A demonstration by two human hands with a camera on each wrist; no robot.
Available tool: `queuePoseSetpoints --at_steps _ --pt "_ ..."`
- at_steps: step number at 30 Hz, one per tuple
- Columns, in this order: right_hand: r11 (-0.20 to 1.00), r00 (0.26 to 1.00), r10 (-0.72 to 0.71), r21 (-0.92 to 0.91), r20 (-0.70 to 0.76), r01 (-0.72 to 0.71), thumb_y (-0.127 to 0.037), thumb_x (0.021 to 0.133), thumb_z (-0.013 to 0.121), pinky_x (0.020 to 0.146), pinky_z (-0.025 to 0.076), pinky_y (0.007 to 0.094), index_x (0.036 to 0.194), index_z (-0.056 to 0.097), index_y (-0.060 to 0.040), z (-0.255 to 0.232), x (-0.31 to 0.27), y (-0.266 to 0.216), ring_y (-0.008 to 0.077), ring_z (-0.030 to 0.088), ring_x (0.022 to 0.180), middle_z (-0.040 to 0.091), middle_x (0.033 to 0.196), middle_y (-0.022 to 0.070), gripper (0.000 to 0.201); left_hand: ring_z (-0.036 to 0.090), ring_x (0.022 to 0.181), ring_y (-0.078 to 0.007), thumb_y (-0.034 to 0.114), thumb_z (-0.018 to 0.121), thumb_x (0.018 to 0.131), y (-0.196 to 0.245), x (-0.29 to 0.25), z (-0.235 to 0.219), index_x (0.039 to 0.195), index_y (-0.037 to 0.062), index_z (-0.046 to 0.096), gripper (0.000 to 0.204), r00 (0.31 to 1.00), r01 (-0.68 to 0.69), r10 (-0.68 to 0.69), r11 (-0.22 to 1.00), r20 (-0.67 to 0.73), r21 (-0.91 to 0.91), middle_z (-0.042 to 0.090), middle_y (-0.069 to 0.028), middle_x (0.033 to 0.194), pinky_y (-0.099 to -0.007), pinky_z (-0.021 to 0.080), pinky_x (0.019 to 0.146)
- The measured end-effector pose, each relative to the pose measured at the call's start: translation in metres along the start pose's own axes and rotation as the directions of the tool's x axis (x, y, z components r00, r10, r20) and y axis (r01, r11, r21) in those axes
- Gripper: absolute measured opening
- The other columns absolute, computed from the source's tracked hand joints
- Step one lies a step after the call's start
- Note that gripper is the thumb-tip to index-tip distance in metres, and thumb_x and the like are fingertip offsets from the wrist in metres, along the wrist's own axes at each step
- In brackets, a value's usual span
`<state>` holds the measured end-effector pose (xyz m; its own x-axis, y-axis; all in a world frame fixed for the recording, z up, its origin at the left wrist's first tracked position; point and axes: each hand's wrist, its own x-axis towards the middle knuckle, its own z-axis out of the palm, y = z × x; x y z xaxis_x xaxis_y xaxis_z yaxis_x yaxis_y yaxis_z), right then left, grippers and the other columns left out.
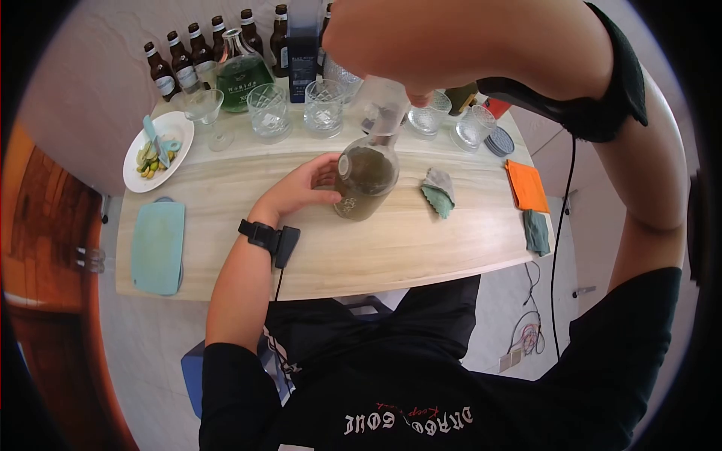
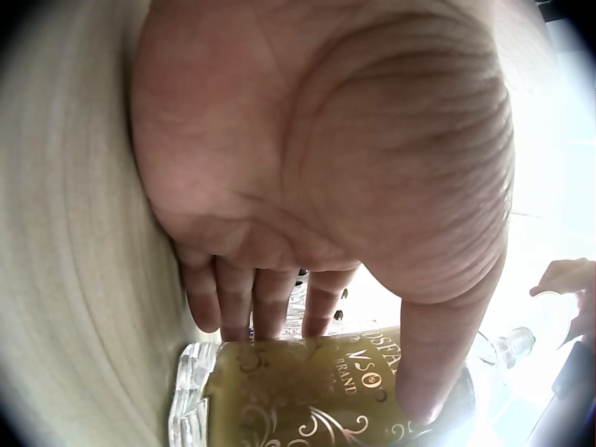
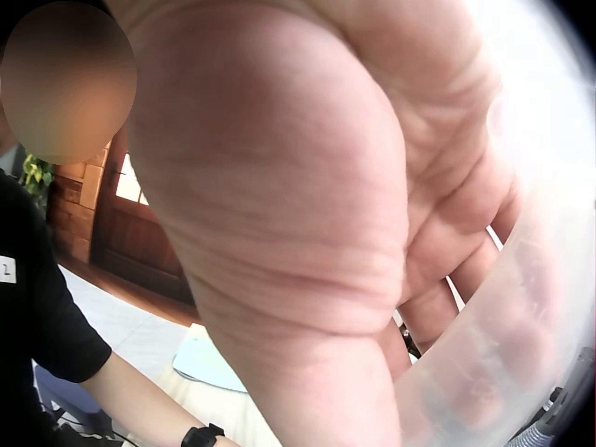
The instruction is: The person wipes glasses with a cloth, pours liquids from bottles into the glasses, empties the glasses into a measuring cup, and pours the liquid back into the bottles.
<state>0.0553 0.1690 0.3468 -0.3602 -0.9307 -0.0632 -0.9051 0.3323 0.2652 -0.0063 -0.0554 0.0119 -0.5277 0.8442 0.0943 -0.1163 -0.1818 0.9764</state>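
Observation:
A clear glass brandy bottle (image 1: 366, 184) of yellowish-green liquid stands on the table. My left hand (image 1: 310, 183) holds it by the side; in the left wrist view the thumb lies across the printed brandy bottle (image 2: 326, 396) and the fingers reach behind it. Raised over the bottle's neck, my right hand (image 1: 368, 49) grips a frosted, translucent plastic vessel (image 1: 382, 101). The vessel overlaps the bottle's mouth in the head view. In the right wrist view the fingers show blurred through its wall (image 3: 494, 363). Its exact kind cannot be told.
Several tumblers (image 1: 269, 113), a cocktail glass (image 1: 204, 109), a green decanter (image 1: 244, 79) and brown bottles (image 1: 180, 60) line the back. A plate of cut fruit (image 1: 135, 177) and a cutting board (image 1: 158, 248) lie left. Cloths (image 1: 438, 193) lie right of the bottle, one orange (image 1: 528, 186).

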Motion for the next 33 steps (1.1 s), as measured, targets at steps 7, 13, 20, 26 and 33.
queuePoseSetpoints --at_steps 7,13,20,26,33 --pt "0.968 0.953 -0.238 -0.122 -0.186 0.218 -0.014 0.095 0.061 0.099 0.049 0.0388 0.129 0.061 -0.0066 0.018 0.004 0.018 0.0303 0.058 0.118 0.06 0.134 0.0129 0.035 0.049 0.13 -0.0194 0.002 0.08 0.078 -0.001 0.001 0.0 0.144 0.0048 0.043 0.076 1.0 0.003 -0.003 1.0 0.009 -0.004 0.053 -0.0056 0.138 -0.0356 0.037 0.113" --pt "0.96 0.967 -0.196 -0.231 -0.162 0.156 -0.013 0.094 0.061 0.096 0.051 0.0388 0.124 0.064 -0.0073 0.013 0.013 0.008 0.0291 0.06 0.115 0.063 0.128 0.0119 0.03 0.05 0.128 -0.0192 0.004 0.081 0.077 0.002 0.0 0.001 0.145 0.005 0.043 0.078 1.0 0.016 -0.016 1.0 -0.006 -0.01 0.054 -0.0053 0.137 -0.0356 0.038 0.112" --pt "0.968 0.969 0.235 -0.109 0.077 -0.226 -0.011 0.088 0.066 0.087 0.053 0.0381 0.113 0.07 -0.0068 0.004 0.021 0.002 0.0304 0.064 0.101 0.07 0.111 0.0112 0.026 0.05 0.129 -0.0192 0.004 0.08 0.077 0.004 -0.001 0.003 0.146 0.0051 0.042 0.079 1.0 0.023 -0.023 1.0 -0.01 -0.007 0.054 -0.0051 0.136 -0.0355 0.038 0.112" --pt "0.858 0.597 0.456 -0.148 0.66 -0.492 -0.014 0.082 0.072 0.079 0.054 0.0404 0.108 0.071 -0.0013 -0.056 0.059 -0.047 0.0332 0.066 0.091 0.071 0.1 0.0161 0.029 0.05 0.13 -0.0194 0.001 0.078 0.078 -0.001 -0.001 0.001 0.146 0.0047 0.041 0.077 1.0 0.005 -0.005 1.0 -0.007 -0.018 0.053 -0.0055 0.137 -0.0358 0.038 0.112" --pt "0.924 0.877 0.323 0.084 0.356 -0.374 -0.019 0.082 0.075 0.066 0.051 0.0418 0.102 0.068 0.0042 -0.017 0.012 -0.016 0.0317 0.065 0.077 0.069 0.084 0.0151 0.031 0.048 0.132 -0.0197 0.001 0.077 0.08 -0.004 0.0 -0.001 0.146 0.0049 0.041 0.075 1.0 -0.021 0.021 0.999 0.009 -0.029 0.052 -0.0057 0.14 -0.036 0.038 0.113"
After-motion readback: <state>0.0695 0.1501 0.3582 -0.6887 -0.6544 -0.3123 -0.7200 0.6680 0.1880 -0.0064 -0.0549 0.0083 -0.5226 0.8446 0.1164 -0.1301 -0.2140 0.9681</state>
